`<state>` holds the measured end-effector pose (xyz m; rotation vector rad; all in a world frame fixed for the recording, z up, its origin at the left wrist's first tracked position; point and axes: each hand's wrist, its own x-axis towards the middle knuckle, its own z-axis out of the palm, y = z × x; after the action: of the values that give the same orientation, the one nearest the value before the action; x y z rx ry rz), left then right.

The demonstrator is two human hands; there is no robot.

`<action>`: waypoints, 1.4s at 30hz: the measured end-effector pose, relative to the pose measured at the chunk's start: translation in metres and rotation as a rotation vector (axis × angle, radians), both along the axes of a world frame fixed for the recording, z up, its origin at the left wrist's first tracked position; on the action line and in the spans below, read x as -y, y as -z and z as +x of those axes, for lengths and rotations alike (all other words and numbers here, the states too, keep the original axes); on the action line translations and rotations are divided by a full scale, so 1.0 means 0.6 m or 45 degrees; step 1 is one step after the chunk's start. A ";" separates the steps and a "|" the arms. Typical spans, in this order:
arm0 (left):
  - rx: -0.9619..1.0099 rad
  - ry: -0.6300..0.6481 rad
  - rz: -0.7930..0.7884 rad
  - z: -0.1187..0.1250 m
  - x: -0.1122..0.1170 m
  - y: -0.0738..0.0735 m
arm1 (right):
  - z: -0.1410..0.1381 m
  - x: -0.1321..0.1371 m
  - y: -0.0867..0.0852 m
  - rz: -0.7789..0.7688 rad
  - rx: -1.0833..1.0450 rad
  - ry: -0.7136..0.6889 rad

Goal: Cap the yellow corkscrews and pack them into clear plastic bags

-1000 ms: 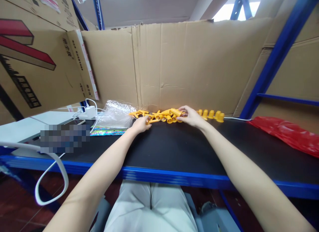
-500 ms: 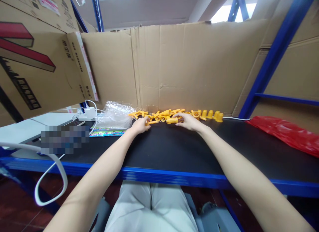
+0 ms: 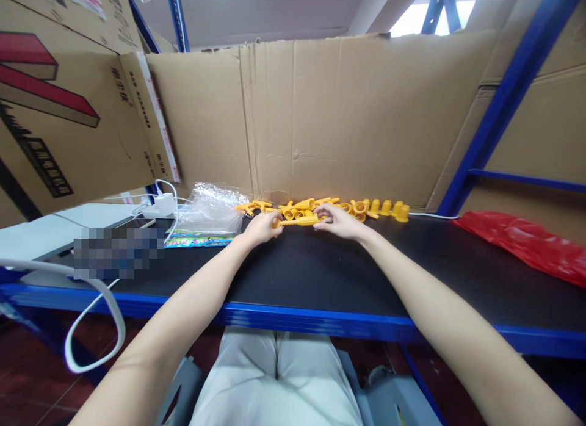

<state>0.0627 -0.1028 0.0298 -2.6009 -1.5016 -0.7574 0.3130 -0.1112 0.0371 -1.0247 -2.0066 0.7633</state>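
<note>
My left hand (image 3: 263, 226) is closed round the end of a yellow ridged plastic rod (image 3: 292, 222). The rod's other end meets a yellow ribbed sleeve (image 3: 309, 220), pinched in the fingers of my right hand (image 3: 339, 221). Whether the rod is inside the sleeve or only touching it, I cannot tell. Both parts are held in line just above the black tabletop (image 3: 315, 267). Behind my hands lies a row of loose yellow plastic parts (image 3: 304, 204), some with open round ends. Several yellow cups (image 3: 387, 208) stand to the right.
A clear plastic bag (image 3: 208, 209) lies left of my hand on a colourful packet (image 3: 201, 238). Further left are a white charger (image 3: 163, 205) and cables. A red plastic bag (image 3: 517, 240) lies at the right. A cardboard sheet (image 3: 348, 127) walls the back; a blue rail (image 3: 315, 321) edges the front.
My hands have come closer together. The rod in my left hand and the sleeve in my right, apart before, now meet end to end.
</note>
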 end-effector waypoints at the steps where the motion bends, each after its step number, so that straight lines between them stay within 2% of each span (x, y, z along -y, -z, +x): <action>1: 0.011 0.001 0.007 -0.001 0.000 0.000 | 0.001 -0.001 0.001 -0.048 -0.020 -0.023; 4: 0.049 -0.003 0.033 -0.004 -0.001 0.001 | 0.000 0.001 0.002 -0.143 -0.010 -0.054; 10: 0.040 0.001 0.066 -0.006 0.000 0.000 | -0.009 0.008 0.006 -0.206 -0.011 -0.035; 17: 0.007 -0.005 0.102 -0.004 -0.001 0.003 | -0.027 0.022 -0.003 -0.375 -0.104 0.188; 19: 0.001 -0.024 0.106 -0.003 -0.001 0.004 | -0.028 0.025 -0.005 -0.407 -0.140 0.206; 24: 0.007 -0.074 0.059 0.001 0.003 0.002 | -0.015 0.022 0.003 -0.438 -0.208 -0.019; 28: -0.002 -0.035 0.080 0.003 0.008 -0.001 | -0.010 0.023 0.003 -0.468 -0.217 -0.050; 31: -0.004 -0.030 0.083 0.006 0.013 -0.002 | -0.017 0.027 -0.001 -0.460 -0.178 0.013; 38: 0.077 -0.055 0.076 0.009 0.013 -0.003 | -0.036 0.026 0.000 -0.455 -0.101 0.287; 42: 0.082 -0.076 0.058 0.010 0.010 -0.001 | -0.033 0.027 -0.007 -0.477 -0.087 0.251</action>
<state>0.0687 -0.1086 0.0307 -2.5102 -1.5525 -0.8666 0.2935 -0.1276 0.0412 -1.3669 -1.7084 1.0742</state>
